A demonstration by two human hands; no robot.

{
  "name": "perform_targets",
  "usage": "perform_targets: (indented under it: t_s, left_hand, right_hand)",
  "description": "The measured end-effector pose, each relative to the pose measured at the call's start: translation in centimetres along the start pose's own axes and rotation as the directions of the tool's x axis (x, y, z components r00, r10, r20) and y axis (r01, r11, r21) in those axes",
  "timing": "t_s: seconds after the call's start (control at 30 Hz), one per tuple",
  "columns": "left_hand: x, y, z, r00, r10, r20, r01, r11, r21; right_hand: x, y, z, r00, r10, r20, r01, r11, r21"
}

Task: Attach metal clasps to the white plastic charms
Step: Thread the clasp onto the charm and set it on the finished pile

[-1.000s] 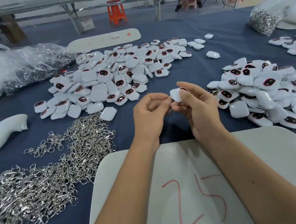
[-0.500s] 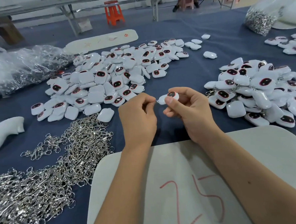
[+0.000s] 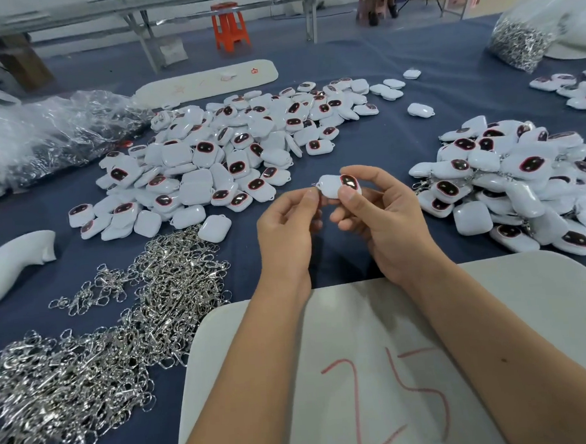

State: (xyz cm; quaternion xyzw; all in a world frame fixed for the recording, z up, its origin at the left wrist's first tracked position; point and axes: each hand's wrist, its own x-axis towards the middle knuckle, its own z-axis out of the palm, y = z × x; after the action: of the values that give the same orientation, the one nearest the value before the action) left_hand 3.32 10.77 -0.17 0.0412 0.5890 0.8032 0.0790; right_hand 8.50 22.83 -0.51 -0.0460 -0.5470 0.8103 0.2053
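While the right hand [image 3: 380, 216] pinches the charm [image 3: 337, 185], the left hand [image 3: 286, 227] meets its edge.

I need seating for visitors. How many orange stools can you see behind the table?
1. The orange stool stands on the floor beyond the table's far edge, near the top centre. Pinkish stools at top right are a different colour; table legs may hide others.

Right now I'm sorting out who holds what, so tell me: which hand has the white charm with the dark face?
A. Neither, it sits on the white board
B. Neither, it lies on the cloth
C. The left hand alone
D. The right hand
D: the right hand pinches the white charm between thumb and fingers, above the blue cloth, while the left hand pinches something small at the charm's left edge.
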Motion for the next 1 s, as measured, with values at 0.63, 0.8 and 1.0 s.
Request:
perform_targets:
  t_s: [0.63,0.8,1.0]
  left_hand:
    - [0.5,0.1,-0.9,0.848,0.412,0.332,-0.414,0.126,0.901]
    - [0.1,0.3,-0.9,0.960,0.266,0.081,-0.272,0.840,0.470]
    - [-0.2,0.5,-0.3,0.976,-0.192,0.105,0.207,0.965,-0.161]
  right_hand:
    - [-0.3,1.3,0.5,0.987,-0.157,-0.040,0.129,0.911,-0.391]
    - [-0.1,0.7,0.0,0.993,-0.095,-0.066,0.081,0.981,-0.178]
    - [0.1,0.6,-0.2,0.999,-0.053,-0.006,0.053,0.995,-0.083]
